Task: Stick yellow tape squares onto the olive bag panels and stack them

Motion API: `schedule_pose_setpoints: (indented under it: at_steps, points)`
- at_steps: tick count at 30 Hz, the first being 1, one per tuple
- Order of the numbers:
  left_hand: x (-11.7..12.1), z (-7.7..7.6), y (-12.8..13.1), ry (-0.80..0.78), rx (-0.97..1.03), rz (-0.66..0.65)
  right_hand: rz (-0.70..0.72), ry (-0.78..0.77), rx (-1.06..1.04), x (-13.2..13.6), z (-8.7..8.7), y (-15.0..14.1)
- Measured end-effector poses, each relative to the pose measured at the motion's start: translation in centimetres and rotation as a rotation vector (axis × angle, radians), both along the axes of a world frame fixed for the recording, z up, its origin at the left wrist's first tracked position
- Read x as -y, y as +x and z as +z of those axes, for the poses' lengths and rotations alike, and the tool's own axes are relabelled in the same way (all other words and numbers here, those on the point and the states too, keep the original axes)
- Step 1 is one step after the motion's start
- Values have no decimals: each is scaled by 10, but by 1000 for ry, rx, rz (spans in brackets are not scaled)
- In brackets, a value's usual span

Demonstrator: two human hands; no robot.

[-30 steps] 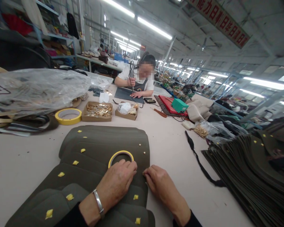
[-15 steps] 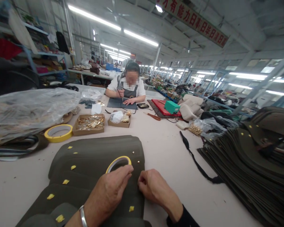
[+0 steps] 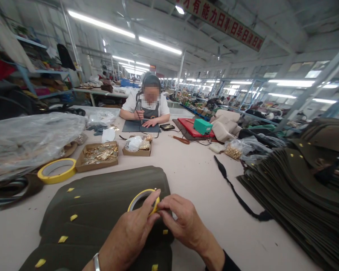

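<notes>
My left hand (image 3: 127, 235) grips a roll of yellow tape (image 3: 135, 198) above a dark olive panel (image 3: 101, 195). Against the roll's right edge, the fingertips of my right hand (image 3: 186, 220) are pinched together at the tape; the tape's end is hidden by the fingers. Small yellow tape pieces are stuck on the panel, including one piece (image 3: 74, 217) on the left and another (image 3: 165, 232) beside my right hand. A small shiny stud (image 3: 155, 189) shows just above the roll.
Left lie a larger yellow tape roll (image 3: 57, 171), a box of gold metal parts (image 3: 97, 153) and clear plastic (image 3: 31, 139). A stack of olive panels (image 3: 277, 195) and a black strap (image 3: 231, 188) are at right. A co-worker (image 3: 145, 105) holds a corded tool across the table.
My right hand has risen from the panel's right edge to the tape roll, uncovering a yellow piece there. The view has shifted, and the panel appears lower and further left.
</notes>
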State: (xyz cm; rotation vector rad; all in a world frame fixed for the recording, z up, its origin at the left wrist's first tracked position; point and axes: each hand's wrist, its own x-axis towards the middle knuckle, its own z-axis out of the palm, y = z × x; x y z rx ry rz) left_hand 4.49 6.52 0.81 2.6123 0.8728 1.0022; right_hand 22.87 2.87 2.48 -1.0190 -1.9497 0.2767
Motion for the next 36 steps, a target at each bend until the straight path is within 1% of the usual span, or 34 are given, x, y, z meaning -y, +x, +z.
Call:
schedule_pose_setpoints:
  at_steps: [3, 6, 10, 13, 15, 17, 18, 20, 22, 24, 25, 28, 30, 32, 34, 36]
  points:
    - [0, -1, 0, 22, -28, -21, -7, 60, 81, -2, -4, -1]
    - [1, 1, -2, 16, -47, -24, -36, 44, 123, -2, -4, -3]
    - [3, 5, -4, -31, -77, 34, -137, 31, 130, -3, -6, -8]
    - [3, 6, -4, -69, -93, 25, -187, 45, 121, -4, -7, -10]
    - [4, 6, -4, -70, -97, 40, -215, 20, 79, -4, -7, -12]
    - [5, 6, -3, -70, -111, 73, -251, -62, 13, -2, -6, -15]
    - [5, 5, -3, -62, -115, 85, -273, -134, -40, -1, -5, -17]
    - [6, 3, -2, -13, -94, 93, -304, -344, -204, 1, -4, -21]
    - [7, 1, -1, 57, -40, 97, -303, -566, -399, 2, -3, -26]
    - [7, 0, 1, 110, 6, 106, -292, -693, -527, 2, -3, -31]
    - [8, 0, 1, 123, 16, 114, -291, -710, -552, 1, -4, -32]
    - [11, 0, 3, 139, 46, 113, -330, -672, -558, -5, -10, -28]
    - [15, 1, 3, 137, 86, 100, -391, -653, -570, -10, -16, -18]
    - [18, -1, 3, 134, 67, 101, -418, -682, -595, -16, -21, -5]
    - [19, -4, 2, 103, -70, 147, -376, -741, -601, -20, -25, 7]
    - [18, -6, 3, 31, -268, 200, -322, -778, -567, -22, -28, 13]
